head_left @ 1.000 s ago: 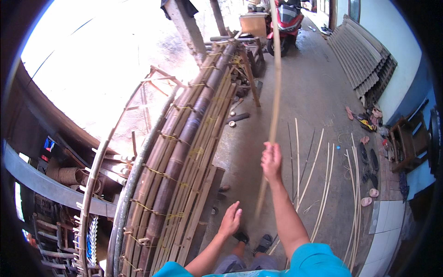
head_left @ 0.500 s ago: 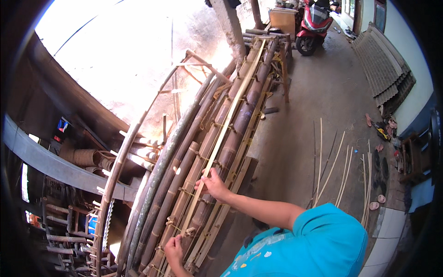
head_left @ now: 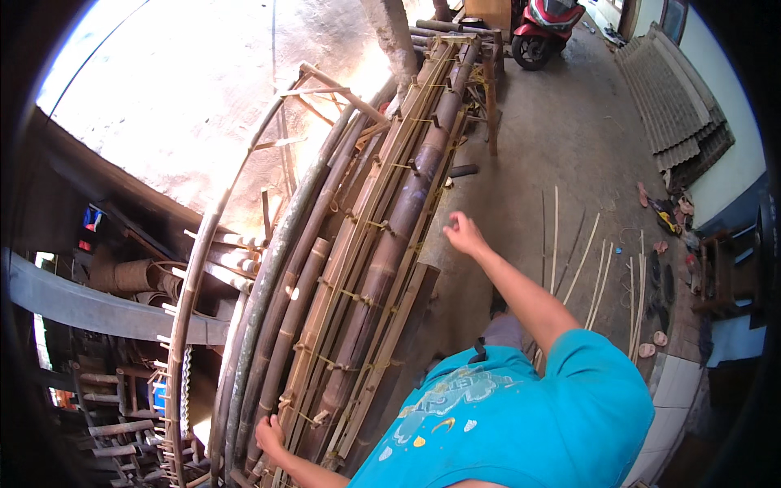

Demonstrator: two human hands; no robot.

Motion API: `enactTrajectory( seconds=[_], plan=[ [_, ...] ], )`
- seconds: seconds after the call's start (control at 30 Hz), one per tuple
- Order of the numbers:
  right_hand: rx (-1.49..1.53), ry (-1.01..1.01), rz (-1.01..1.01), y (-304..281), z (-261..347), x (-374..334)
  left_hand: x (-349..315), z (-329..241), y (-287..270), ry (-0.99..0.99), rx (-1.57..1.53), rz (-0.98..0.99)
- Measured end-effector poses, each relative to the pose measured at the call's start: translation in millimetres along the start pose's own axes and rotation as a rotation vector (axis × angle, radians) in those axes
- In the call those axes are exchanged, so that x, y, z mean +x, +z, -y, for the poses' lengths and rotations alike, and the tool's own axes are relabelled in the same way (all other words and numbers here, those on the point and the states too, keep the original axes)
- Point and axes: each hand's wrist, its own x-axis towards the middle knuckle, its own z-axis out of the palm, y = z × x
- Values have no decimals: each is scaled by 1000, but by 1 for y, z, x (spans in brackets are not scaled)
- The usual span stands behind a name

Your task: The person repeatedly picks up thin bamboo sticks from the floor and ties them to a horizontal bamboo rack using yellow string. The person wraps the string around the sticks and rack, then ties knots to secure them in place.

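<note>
A long bench-like rack of dark bamboo poles (head_left: pixel 382 268) runs away from me, with thin cord lashings across it and short upright pegs along it. Pale split bamboo strips (head_left: pixel 358 256) lie lengthwise on the rack between the poles. My left hand (head_left: pixel 270 437) is at the near left side of the rack, its fingers loosely bent and apart beside a cord tie, with nothing visible in them. Off the rack's right side, my right hand (head_left: pixel 467 236) is raised in the air, fingers half curled with a gap to the thumb, holding nothing I can see.
Several thin bamboo strips (head_left: pixel 556 236) lie on the concrete floor to the right. Corrugated sheets (head_left: pixel 675 106) lean on the right wall, and a red scooter (head_left: pixel 537 37) stands at the far end. A curved bamboo piece with pegs (head_left: pixel 191 309) stands left of the rack.
My right hand has let go of the pale bamboo strip and moved right, off the rack. My left hand has released the strip's near end and shifted left. The view has tilted slightly downward.
</note>
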Motion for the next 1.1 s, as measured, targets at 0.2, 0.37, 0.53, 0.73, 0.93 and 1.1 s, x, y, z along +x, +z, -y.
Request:
enactTrajectory(
  seconds=[0.2, 0.37, 0.53, 0.73, 0.93, 1.1],
  plan=[
    [-377, -111, 1, -3, 3, 123, -23, -242, -35, 346, -407, 2],
    [-805, -151, 954, 31, -110, 143, -78, -381, -45, 359, -424, 140],
    [-439, 119, 715, -45, -164, 226, -112, -529, -74, 450, -369, 167],
    [-404, -265, 458, -93, -67, 320, -107, -679, -88, 591, -378, 271],
    [-696, 1, 1046, -130, -169, 326, -74, -782, -90, 661, -463, 167],
    [-293, -179, 91, -204, -93, 429, -29, -876, -59, 751, -579, 138]
  ],
)
